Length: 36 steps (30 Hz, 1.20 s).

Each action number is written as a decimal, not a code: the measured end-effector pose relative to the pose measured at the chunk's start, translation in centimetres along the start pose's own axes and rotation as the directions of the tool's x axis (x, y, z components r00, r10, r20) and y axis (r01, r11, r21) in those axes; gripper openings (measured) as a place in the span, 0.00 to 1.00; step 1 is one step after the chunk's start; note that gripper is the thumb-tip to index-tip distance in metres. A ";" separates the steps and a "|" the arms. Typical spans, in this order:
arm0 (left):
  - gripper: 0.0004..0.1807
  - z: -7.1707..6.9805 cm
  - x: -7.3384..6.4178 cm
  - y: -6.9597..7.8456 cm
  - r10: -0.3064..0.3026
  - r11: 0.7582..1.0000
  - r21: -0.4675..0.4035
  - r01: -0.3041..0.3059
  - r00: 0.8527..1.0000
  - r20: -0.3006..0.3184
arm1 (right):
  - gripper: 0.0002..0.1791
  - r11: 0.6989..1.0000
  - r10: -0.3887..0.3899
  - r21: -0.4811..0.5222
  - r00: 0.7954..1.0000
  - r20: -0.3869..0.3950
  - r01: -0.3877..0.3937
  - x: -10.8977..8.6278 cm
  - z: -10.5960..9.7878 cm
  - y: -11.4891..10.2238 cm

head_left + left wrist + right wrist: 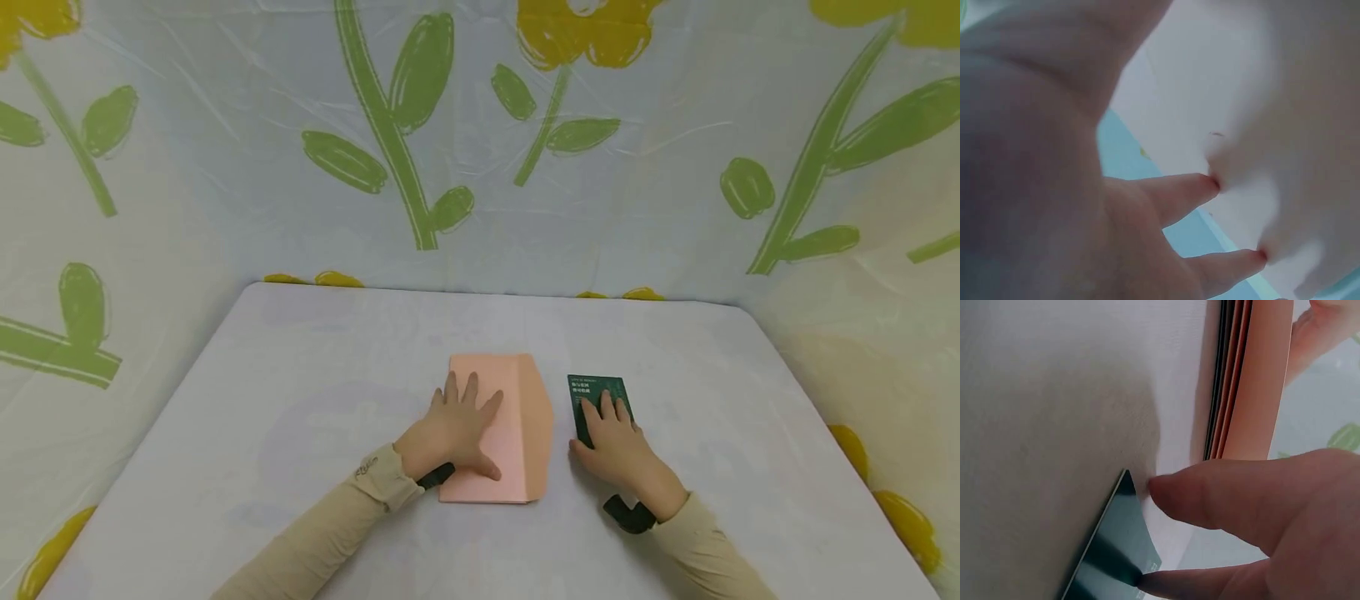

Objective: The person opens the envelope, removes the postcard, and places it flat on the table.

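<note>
A pink envelope [504, 433] lies on the table with its flap [536, 433] folded out to the right. Spread across its left half is my left hand [453, 425], fingers apart and thumb pointing right. In the left wrist view, fingertips [1210, 181] press on a pale surface. To the envelope's right lies a dark green card [592, 385] with white print near its top edge. My right hand [618, 450] rests on the card's lower part, hiding it. The right wrist view shows the thumb [1191, 494] beside a corner of the card [1113, 544].
A white cloth-like cover spreads over the table [300, 375]. Behind it stands a pale backdrop [247, 150] with green stems and yellow flowers. In the right wrist view the envelope [1263, 375] shows several stacked layers at its edge. A black strap [628, 514] is at the right wrist.
</note>
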<state>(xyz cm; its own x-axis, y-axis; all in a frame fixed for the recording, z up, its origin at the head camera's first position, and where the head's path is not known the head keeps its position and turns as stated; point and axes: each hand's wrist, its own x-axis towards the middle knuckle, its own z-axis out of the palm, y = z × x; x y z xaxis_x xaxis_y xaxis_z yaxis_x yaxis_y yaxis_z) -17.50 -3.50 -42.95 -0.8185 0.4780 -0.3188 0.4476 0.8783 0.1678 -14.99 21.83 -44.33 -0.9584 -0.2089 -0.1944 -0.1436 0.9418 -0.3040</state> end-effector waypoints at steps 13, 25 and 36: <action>0.59 0.3 1.3 1.6 0.046 0.998 0.031 -0.046 0.999 -0.002 | 0.38 0.999 0.043 -0.001 0.999 0.006 -0.043 -0.3 -0.8 2.6; 0.57 0.6 2.4 4.5 0.038 0.988 0.148 -0.035 0.999 -0.016 | 0.40 0.995 0.101 0.023 0.994 0.040 -0.102 -1.0 -2.0 6.0; 0.59 -0.7 0.8 5.6 0.042 0.991 0.125 -0.044 0.999 0.020 | 0.41 0.994 0.103 0.040 0.993 0.055 -0.105 -1.1 -2.1 6.9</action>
<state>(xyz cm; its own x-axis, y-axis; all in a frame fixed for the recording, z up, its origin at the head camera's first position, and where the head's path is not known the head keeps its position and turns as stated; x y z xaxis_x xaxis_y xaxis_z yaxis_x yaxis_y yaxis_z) -15.87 1.84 -41.65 -0.7919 0.5139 -0.3300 0.5244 0.8491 0.0638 -15.43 29.07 -44.24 -0.9531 -0.1249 -0.2758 -0.0319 0.9473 -0.3187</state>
